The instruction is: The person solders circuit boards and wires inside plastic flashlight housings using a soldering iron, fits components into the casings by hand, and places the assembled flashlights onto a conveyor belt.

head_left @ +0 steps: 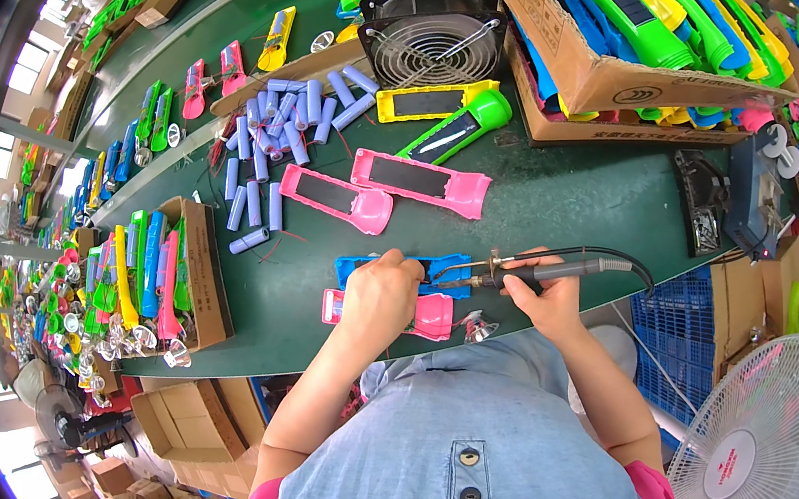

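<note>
My left hand (380,296) is closed over a blue flashlight casing (347,267) lying on the green table near its front edge; the fingers hide the casing's middle. In my right hand (554,302) is a soldering iron (576,270) with a metal feed tube alongside it. Its tip reaches into the right end of the blue casing, close to my left fingertips. Just nearer to me lies a pink flashlight casing (433,315), partly under my left hand. A shiny lamp reflector (479,330) with thin wires sits at its right end.
Beyond my hands lie two pink casings (418,181) and a pile of purple battery cells (280,123). A black fan (431,47) and a cardboard box (633,88) of casings stand behind. Another filled box (202,274) is left; a white fan (754,468) stands right.
</note>
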`<state>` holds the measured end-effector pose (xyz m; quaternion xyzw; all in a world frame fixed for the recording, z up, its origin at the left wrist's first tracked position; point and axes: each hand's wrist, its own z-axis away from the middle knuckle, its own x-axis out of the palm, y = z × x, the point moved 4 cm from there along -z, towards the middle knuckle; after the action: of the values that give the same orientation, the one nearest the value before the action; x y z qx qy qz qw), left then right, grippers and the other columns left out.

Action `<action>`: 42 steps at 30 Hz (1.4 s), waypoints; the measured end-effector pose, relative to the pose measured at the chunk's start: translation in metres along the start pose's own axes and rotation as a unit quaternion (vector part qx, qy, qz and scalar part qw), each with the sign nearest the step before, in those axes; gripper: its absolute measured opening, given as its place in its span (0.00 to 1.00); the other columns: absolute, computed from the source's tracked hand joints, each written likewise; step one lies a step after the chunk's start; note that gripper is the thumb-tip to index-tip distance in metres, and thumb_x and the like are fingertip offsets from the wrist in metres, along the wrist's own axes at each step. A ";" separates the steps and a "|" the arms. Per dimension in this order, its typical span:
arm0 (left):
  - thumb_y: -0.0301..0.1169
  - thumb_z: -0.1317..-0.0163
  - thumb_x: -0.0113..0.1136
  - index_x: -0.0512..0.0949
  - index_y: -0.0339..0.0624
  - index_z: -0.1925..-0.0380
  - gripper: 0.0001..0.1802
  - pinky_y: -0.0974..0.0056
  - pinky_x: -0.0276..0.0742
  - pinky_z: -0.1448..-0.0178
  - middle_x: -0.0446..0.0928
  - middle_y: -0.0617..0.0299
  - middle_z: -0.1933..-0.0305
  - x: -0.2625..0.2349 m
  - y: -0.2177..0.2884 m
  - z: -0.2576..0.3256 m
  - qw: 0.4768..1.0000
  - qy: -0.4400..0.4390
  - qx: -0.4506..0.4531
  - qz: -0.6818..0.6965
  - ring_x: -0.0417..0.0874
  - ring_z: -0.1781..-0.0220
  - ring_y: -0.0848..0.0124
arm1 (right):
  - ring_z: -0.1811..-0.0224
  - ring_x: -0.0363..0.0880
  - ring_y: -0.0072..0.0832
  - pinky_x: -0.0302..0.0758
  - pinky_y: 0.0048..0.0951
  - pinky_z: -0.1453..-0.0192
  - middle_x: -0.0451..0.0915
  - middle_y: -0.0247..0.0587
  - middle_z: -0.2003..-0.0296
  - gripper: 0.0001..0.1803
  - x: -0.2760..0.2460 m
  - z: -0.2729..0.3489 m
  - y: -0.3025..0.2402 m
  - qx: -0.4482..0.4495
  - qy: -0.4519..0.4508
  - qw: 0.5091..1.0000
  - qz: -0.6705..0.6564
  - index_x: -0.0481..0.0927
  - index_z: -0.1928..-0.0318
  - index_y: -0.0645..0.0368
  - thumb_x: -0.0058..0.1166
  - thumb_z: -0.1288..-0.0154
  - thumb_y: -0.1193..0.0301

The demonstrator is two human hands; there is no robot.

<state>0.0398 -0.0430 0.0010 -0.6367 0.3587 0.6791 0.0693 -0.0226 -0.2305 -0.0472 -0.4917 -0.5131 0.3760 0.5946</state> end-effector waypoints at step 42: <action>0.20 0.61 0.63 0.77 0.39 0.69 0.14 0.63 0.72 0.60 0.74 0.59 0.65 -0.016 0.006 0.042 0.979 0.026 0.193 0.068 0.75 0.63 0.64 | 0.52 0.74 0.36 0.39 0.55 0.31 0.70 0.37 0.47 0.37 0.044 -0.008 -0.035 -0.160 -0.223 0.874 0.401 0.61 0.43 0.57 0.62 0.55 0.70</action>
<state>0.0046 -0.0175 0.0152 -0.6033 0.5267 0.5834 0.1351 -0.0088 -0.1985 -0.0024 -0.6463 -0.4443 0.5949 0.1759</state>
